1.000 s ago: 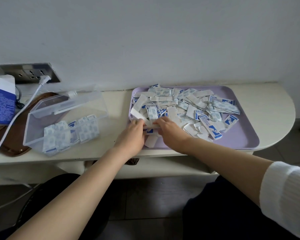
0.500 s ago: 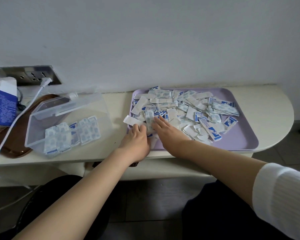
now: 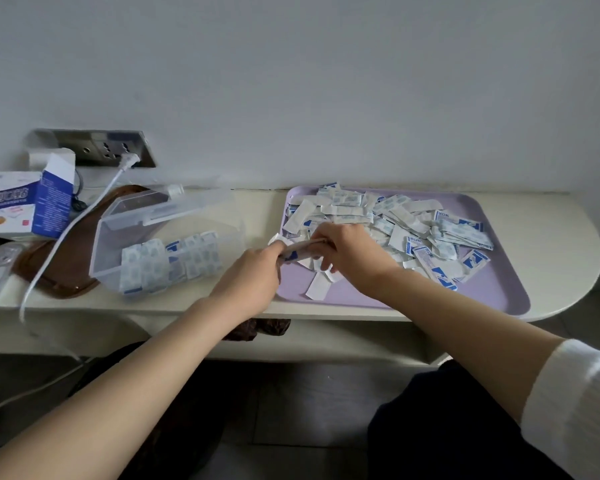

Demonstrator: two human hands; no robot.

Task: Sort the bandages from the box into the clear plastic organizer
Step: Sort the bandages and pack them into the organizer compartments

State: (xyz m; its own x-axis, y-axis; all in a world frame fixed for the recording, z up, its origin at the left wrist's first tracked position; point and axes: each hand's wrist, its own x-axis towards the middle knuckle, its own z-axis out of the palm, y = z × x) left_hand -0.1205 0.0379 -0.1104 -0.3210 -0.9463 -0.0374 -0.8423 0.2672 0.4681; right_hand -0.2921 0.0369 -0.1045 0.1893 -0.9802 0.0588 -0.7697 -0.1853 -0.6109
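Your left hand (image 3: 253, 271) and right hand (image 3: 347, 252) meet over the left rim of the lilac tray (image 3: 492, 289), and between them you hold a small bundle of bandages (image 3: 300, 249) — the left fingers curled round its left end, the right thumb and fingers pinched on its right end. To the right of your hands, the loose heap of bandages (image 3: 413, 230) covers the far and middle part of the tray, white wrappers with blue print lying every way. One white wrapper (image 3: 317, 285) lies apart from the heap near the tray's front edge, just below your right hand. Left of the tray, near but not touching it, the clear plastic organizer (image 3: 201, 216) sits on the cream table (image 3: 561, 237), partly on a brown mat (image 3: 66, 271), with a row of sorted bandages (image 3: 174, 261) along its near side. Further left of the tray — beyond the organizer — the blue-and-white box (image 3: 25, 206) rests with its flap open beside a white cable (image 3: 84, 216).
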